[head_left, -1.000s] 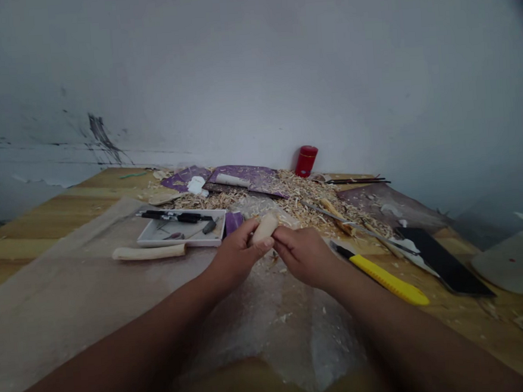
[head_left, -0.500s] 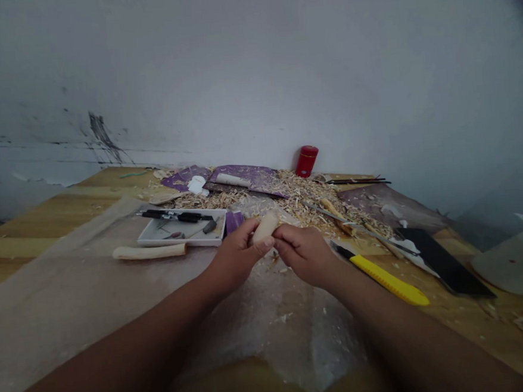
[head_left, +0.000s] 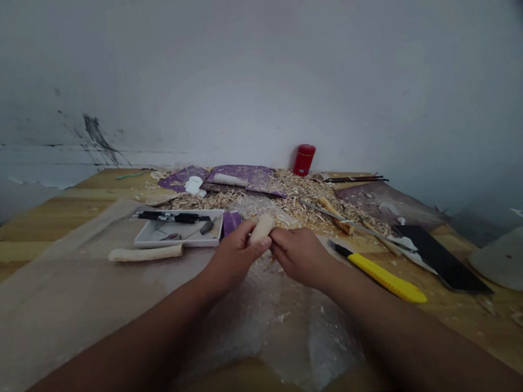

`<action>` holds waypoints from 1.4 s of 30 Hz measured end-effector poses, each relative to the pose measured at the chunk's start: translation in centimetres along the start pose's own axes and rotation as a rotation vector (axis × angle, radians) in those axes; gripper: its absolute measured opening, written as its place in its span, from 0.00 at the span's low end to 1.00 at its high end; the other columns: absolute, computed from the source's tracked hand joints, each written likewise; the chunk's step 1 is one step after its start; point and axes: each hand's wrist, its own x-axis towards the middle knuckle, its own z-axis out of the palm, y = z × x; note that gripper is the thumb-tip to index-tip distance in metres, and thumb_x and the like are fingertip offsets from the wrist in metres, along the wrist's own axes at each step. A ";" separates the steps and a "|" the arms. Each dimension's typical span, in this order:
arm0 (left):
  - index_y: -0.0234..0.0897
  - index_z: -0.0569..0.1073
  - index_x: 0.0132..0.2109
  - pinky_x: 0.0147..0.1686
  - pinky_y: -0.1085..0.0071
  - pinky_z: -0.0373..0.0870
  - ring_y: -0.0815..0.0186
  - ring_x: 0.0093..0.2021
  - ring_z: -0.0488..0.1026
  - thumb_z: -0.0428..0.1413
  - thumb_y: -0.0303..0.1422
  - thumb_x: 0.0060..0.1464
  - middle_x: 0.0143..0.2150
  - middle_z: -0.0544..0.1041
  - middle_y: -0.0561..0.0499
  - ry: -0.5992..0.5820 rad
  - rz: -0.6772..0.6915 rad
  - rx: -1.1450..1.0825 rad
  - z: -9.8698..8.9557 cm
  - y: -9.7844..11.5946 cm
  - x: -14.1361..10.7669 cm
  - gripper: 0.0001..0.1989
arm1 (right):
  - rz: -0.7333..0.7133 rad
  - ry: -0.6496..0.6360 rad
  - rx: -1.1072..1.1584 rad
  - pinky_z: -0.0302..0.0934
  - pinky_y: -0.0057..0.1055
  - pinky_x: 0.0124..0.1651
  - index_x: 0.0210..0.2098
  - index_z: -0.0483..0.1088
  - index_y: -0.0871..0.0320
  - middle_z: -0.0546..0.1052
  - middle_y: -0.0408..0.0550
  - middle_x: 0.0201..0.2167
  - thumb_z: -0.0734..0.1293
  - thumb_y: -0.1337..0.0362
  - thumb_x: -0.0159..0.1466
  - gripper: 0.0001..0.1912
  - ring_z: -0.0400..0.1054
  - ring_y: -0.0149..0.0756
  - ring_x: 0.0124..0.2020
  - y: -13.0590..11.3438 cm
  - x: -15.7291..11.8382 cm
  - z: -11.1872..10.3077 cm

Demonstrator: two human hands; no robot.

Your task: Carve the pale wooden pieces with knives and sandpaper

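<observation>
The short carved wood piece (head_left: 262, 228) looks light, stiff and smooth, so a firm hold around its rounded middle seems safest, as a loose pinch could let it slip. It sits between the hands, above a plastic sheet (head_left: 271, 332). The left hand's (head_left: 234, 257) fingers (head_left: 255, 244) curl nearly closed around its lower part, while the right hand's (head_left: 300, 256) fingers (head_left: 277, 240) bend in at its end, their contact hard to tell.
</observation>
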 end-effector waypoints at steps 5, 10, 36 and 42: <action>0.36 0.64 0.40 0.23 0.77 0.53 0.74 0.22 0.54 0.49 0.39 0.50 0.21 0.57 0.59 0.018 0.030 0.018 -0.1 0.0 0.2 0.13 | 0.047 0.108 0.324 0.50 0.23 0.26 0.26 0.63 0.58 0.67 0.39 0.18 0.56 0.66 0.61 0.09 0.60 0.26 0.20 -0.2 -0.1 -0.4; 0.36 0.65 0.41 0.24 0.76 0.54 0.72 0.23 0.56 0.49 0.40 0.49 0.21 0.59 0.58 0.034 0.040 0.023 -0.1 0.1 0.1 0.14 | 0.144 0.178 0.511 0.51 0.22 0.25 0.24 0.60 0.57 0.64 0.37 0.15 0.55 0.64 0.62 0.11 0.58 0.24 0.18 0.0 -0.1 -0.3; 0.35 0.63 0.36 0.26 0.76 0.53 0.73 0.25 0.54 0.48 0.38 0.50 0.25 0.59 0.58 -0.008 0.040 0.073 0.1 0.0 0.0 0.10 | 0.047 -0.029 -0.144 0.47 0.27 0.25 0.33 0.65 0.60 0.73 0.47 0.23 0.53 0.65 0.61 0.11 0.65 0.32 0.22 -0.3 0.0 0.7; 0.35 0.63 0.37 0.27 0.76 0.54 0.73 0.26 0.55 0.49 0.38 0.50 0.26 0.60 0.57 0.014 0.082 0.050 0.1 0.0 0.1 0.11 | 0.034 -0.009 0.034 0.46 0.25 0.24 0.27 0.64 0.59 0.68 0.43 0.19 0.55 0.65 0.60 0.09 0.60 0.28 0.20 -0.4 0.0 -0.2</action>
